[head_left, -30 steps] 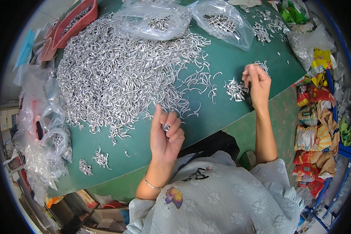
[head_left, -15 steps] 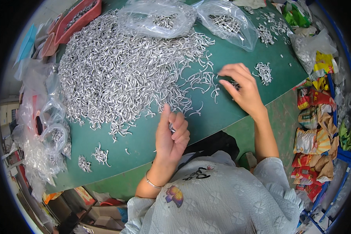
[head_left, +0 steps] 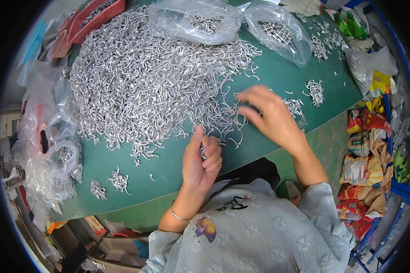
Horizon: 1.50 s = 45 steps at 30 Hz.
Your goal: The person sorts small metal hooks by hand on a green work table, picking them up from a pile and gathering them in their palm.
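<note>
A large heap of small, curved, silvery metal pieces (head_left: 136, 77) covers much of the green table (head_left: 141, 193). Near the heap's front edge, my left hand (head_left: 202, 157) is closed with the thumb up. A few of these metal pieces (head_left: 203, 153) show between its curled fingers. My right hand (head_left: 269, 116) hovers by the heap's right edge, next to loose curved pieces. Its thumb and fingers are apart, slightly blurred, with nothing visible between them. Just right of that hand lies a small pile of the pieces (head_left: 295, 107), partly hidden by it.
Clear plastic bags of metal parts (head_left: 196, 20) (head_left: 278, 34) sit at the back. Other small piles (head_left: 314, 92) (head_left: 118, 180) lie right and front left. A red tray (head_left: 95, 20) stands back left. Plastic bags (head_left: 54, 150) hang at the left edge; colourful packets (head_left: 364, 170) are stacked right.
My right hand has moved left and slightly nearer, toward the loose pieces, uncovering more of the small pile beside it. My left hand stays closed in nearly the same place. The view has shifted slightly.
</note>
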Tool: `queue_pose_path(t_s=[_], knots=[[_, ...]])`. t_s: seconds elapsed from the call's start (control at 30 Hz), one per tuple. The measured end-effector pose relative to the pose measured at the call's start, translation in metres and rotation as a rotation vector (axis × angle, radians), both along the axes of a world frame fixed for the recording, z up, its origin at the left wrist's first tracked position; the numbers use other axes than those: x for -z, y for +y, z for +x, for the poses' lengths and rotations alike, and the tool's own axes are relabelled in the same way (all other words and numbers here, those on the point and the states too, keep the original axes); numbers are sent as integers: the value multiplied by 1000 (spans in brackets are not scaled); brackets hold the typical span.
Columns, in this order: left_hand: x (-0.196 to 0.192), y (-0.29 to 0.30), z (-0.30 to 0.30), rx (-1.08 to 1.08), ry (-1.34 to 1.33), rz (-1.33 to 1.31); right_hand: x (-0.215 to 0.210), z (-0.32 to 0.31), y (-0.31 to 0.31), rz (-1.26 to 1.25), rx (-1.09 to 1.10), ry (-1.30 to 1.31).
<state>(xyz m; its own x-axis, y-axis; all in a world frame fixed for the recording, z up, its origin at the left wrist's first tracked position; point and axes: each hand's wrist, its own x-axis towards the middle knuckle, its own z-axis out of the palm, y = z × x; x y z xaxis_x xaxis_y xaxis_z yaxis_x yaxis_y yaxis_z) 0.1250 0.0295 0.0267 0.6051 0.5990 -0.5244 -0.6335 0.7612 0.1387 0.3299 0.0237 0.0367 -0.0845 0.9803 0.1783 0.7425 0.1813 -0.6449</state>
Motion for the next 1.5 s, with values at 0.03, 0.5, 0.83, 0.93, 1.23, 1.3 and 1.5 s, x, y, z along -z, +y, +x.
queue_pose_path(t_s=[0.03,0.5,0.83,0.93,1.23,1.3,1.5], knots=[[0,0,0,3,12,-3,-1,5,14,-2,32,-41],[4,0,-3,20,30,-18,-13,19,-3,-223,-274,60],[2,-1,-4,32,16,-17,20,27,41,124,126,-343],[4,-3,-6,24,26,-17,21,39,39,-193,261,572],[5,-2,-3,83,-5,-37,14,43,22,-548,192,1292],[4,-3,0,87,9,-31,11,37,20,-582,187,1284],[2,-3,2,91,65,-40,11,30,17,-598,171,1261]])
